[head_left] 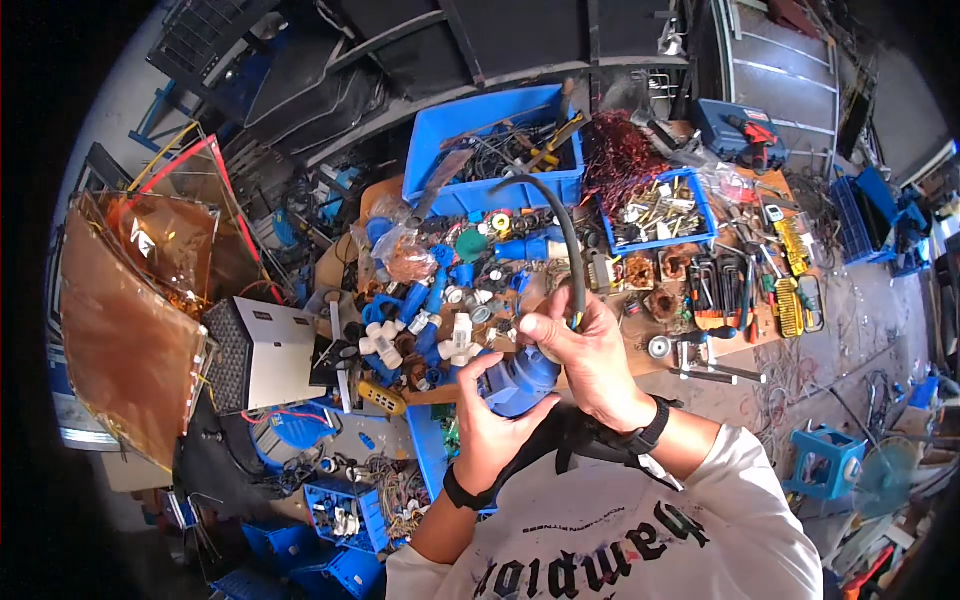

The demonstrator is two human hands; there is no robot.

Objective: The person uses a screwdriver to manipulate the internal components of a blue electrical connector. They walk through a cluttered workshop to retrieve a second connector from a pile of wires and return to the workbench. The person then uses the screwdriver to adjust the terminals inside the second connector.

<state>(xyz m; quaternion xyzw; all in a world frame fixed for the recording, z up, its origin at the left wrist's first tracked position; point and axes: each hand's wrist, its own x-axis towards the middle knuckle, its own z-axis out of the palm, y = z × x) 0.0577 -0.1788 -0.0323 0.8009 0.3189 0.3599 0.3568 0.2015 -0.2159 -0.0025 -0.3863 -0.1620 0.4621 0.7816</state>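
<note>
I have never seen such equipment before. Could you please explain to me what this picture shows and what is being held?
There is no machine here: a person works with two bare hands. The single picture comes from a fisheye camera on the person's head, looking down, so straight edges bend near the rim. The left hand holds a blue rounded housing; the right hand pinches a black cable above it. On the cluttered wooden table are a large blue crate of tools, a smaller blue tray of metal pieces, white plastic fittings and a red-and-black power drill.
</note>
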